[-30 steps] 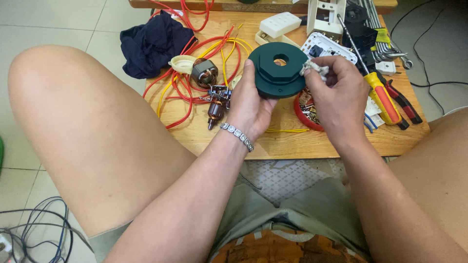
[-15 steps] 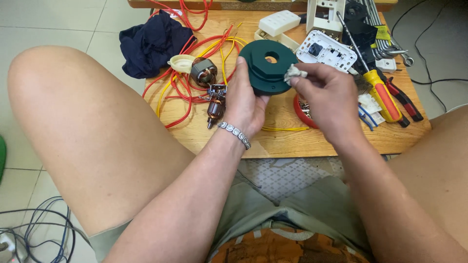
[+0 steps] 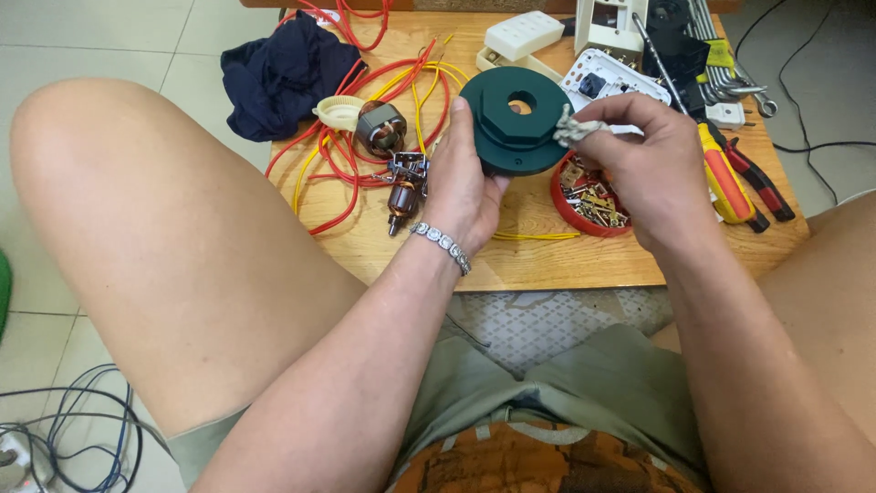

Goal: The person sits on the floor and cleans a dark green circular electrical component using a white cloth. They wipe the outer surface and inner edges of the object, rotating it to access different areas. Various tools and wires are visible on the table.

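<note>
Left hand (image 3: 461, 187) grips the dark green disc (image 3: 516, 119) by its left edge, thumb up the rim, fingers hidden behind it. Disc is tilted toward the camera, stepped hub and centre hole visible, held above the wooden table (image 3: 547, 260). Right hand (image 3: 652, 169) is closed in a pinch on a small crumpled grey rag (image 3: 577, 130), pressed against the disc's right edge. Red lid (image 3: 591, 196) with small metal parts sits just below the right hand, partly covered by it. Motor armature (image 3: 403, 192) lies beside the left wrist, among red and yellow wires (image 3: 342, 178). Screwdriver (image 3: 721, 173) and pliers (image 3: 762, 183) right of the hand. Disc's back face not visible.
</note>
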